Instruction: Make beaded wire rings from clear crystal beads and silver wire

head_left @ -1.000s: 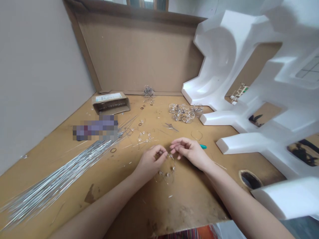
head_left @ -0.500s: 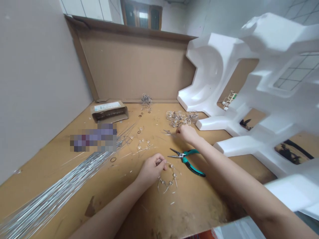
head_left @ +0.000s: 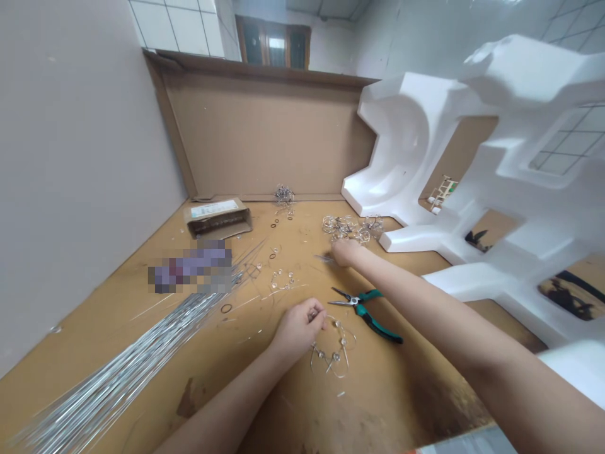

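Observation:
My left hand point(head_left: 302, 323) is closed, thumb against fingers, on a wire ring with clear beads point(head_left: 336, 357). Loose wire ends curl out from the ring's lower side. Farther out, my right hand point(head_left: 347, 253) has its fingers curled down at the table beside some short thin wires point(head_left: 323, 258); what it grips, if anything, is hidden. Just behind it lies a pile of bent wire pieces point(head_left: 339, 224). Between my hands, long-nose pliers point(head_left: 353, 301) with teal and black handles rest with their jaws apart.
A bundle of long straight wires point(head_left: 137, 359) runs along the left. Beyond it are a blurred purple item point(head_left: 193, 261) and a small open cardboard box point(head_left: 220, 210). Loose clear beads point(head_left: 282, 279) and small dark rings point(head_left: 227, 309) dot the table. White foam packing point(head_left: 397, 139) stands at right.
The whole view has shifted slightly. My right hand has moved a little closer to the wire pile, its fingers now lower. The left hand keeps hold of the beaded ring.

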A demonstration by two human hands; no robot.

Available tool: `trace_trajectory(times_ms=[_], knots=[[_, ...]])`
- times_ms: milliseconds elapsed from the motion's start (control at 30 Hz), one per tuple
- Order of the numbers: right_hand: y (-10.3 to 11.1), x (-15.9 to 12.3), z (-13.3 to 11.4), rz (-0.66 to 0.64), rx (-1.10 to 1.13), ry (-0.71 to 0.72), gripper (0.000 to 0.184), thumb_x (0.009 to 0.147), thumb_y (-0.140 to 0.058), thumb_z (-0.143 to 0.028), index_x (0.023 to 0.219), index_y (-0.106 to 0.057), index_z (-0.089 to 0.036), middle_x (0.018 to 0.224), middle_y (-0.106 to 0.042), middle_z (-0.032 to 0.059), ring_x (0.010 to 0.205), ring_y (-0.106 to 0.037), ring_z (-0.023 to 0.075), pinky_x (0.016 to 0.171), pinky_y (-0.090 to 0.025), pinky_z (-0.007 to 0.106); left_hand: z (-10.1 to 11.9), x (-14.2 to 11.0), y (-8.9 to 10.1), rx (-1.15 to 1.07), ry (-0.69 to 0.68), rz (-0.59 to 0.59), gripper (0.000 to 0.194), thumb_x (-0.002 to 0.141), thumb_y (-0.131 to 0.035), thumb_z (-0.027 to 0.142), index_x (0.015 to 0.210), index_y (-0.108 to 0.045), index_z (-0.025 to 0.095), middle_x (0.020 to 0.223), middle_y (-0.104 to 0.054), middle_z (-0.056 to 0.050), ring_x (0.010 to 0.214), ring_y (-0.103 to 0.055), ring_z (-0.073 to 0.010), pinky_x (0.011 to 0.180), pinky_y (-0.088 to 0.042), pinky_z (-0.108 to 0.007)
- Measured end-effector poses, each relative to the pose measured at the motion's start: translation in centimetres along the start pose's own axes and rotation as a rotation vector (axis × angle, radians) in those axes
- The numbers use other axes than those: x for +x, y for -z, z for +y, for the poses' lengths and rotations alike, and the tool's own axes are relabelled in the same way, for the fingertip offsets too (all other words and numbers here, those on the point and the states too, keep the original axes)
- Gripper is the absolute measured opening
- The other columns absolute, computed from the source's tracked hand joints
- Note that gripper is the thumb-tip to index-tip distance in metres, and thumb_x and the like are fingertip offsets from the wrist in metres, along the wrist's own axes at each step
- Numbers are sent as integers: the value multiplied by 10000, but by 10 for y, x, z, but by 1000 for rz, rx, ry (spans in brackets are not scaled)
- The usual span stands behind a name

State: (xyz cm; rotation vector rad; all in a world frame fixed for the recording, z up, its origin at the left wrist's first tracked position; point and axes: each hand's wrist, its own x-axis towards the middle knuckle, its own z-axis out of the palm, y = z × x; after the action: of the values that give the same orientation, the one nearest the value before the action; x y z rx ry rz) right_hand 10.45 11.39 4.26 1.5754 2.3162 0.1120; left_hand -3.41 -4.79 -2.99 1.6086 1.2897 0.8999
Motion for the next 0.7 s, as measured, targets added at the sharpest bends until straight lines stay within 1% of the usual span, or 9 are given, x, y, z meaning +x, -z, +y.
trace_trajectory(times_ms=[133, 233, 300, 367, 433, 500, 600, 667, 700], knots=[[4, -7, -3, -74, -28, 13, 317, 853, -504, -304, 1126, -506, -142, 1131, -526, 88, 958, -544, 193, 800, -463, 396, -4, 1, 0, 63, -45, 23, 168, 796, -436, 311, 728, -537, 195, 650, -627, 18, 514, -471, -102, 473, -341, -191], [11, -9, 2, -174, -14, 13, 304, 850, -512, -301, 1102, -519, -131, 1090, -546, 84, 920, -559, 182, 772, -477, 376, 0, -1, 1, 149, -74, 36, 179, 810, -422, 308, 745, -546, 197, 634, -610, 21, 512, -475, -107, 478, -340, -199], [16, -13, 9, -229, 11, 16, 282, 849, -514, -305, 1058, -540, -117, 1027, -573, 76, 861, -577, 163, 734, -490, 347, 5, -3, 5, 288, -132, 54, 209, 827, -409, 316, 743, -560, 199, 628, -593, 15, 544, -495, -120, 509, -356, -215], [21, -20, 17, -247, 36, 29, 261, 848, -516, -316, 990, -569, -104, 938, -605, 61, 785, -592, 140, 697, -495, 321, 11, -5, 9, 466, -232, 77, 244, 846, -396, 320, 749, -586, 202, 693, -595, -6, 652, -531, -148, 595, -392, -244], [26, -32, 23, -221, 58, 55, 229, 825, -545, -294, 921, -603, -94, 825, -640, 53, 719, -606, 138, 669, -487, 300, 18, -5, 15, 602, -324, 115, 244, 855, -396, 298, 800, -612, 199, 823, -602, -38, 800, -542, -180, 712, -410, -282], [30, -48, 24, -152, 68, 94, 181, 771, -587, -226, 883, -634, -92, 757, -664, 69, 720, -620, 168, 663, -466, 287, 25, -2, 20, 688, -363, 175, 235, 858, -392, 253, 895, -612, 179, 916, -587, -68, 880, -532, -195, 778, -414, -301], [35, -72, 17, -11, 56, 162, 215, 697, -586, -133, 901, -651, -108, 846, -674, 125, 838, -616, 233, 686, -438, 286, 40, 10, 22, 821, -418, 238, 250, 854, -382, 189, 1001, -583, 161, 998, -566, -94, 935, -517, -206, 802, -420, -306], [37, -86, 7, 71, 42, 206, 251, 695, -553, -119, 928, -645, -125, 914, -661, 145, 881, -605, 253, 692, -433, 295, 51, 20, 20, 922, -449, 242, 266, 848, -388, 177, 1042, -569, 170, 1034, -563, -97, 965, -505, -224, 803, -419, -324], [37, -91, 2, 103, 37, 226, 257, 698, -540, -123, 933, -642, -132, 923, -658, 148, 883, -604, 257, 690, -433, 298, 56, 25, 19, 958, -437, 246, 269, 843, -393, 176, 1045, -571, 171, 1059, -559, -102, 980, -499, -236, 807, -415, -339]])
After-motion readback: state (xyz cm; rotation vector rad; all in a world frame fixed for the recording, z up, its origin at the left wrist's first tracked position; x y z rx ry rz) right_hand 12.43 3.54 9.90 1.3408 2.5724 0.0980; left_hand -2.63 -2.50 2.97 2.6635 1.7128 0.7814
